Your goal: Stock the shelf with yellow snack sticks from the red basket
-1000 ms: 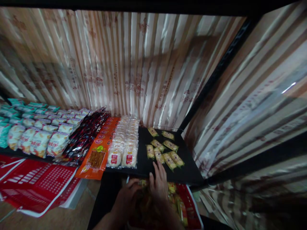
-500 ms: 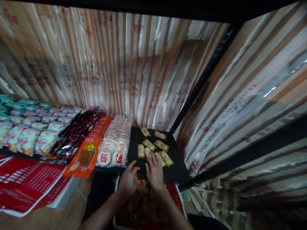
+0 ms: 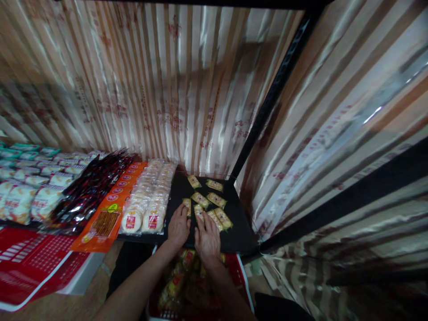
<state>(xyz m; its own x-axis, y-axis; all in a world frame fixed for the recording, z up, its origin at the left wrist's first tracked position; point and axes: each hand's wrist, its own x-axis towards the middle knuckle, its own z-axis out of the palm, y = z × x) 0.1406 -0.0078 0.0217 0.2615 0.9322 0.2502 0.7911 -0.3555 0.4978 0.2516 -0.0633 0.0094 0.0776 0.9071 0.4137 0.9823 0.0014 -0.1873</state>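
Both my hands rest on the black shelf [image 3: 239,232] among several small yellow-green snack packets [image 3: 216,199]. My left hand [image 3: 178,226] lies flat with its fingers stretched out, the tips touching a packet [image 3: 187,204]. My right hand [image 3: 207,237] is also spread flat, fingers over the nearest packets [image 3: 199,211]. Neither hand grips anything that I can see. Below my wrists stands a red basket [image 3: 241,276] holding more of the same packets [image 3: 174,283].
Left of the hands lie stacked white round rice-cracker bags [image 3: 147,207], an orange snack pack [image 3: 107,214], dark red packets [image 3: 83,194] and white-green bags [image 3: 23,196]. A red crate [image 3: 30,263] sits lower left. Striped plastic sheeting [image 3: 174,84] and a black post [image 3: 270,93] close the shelf.
Both hands have risen from the red basket and moved forward onto the black shelf, now lying flat over the nearest yellow packets. The view has shifted slightly right.
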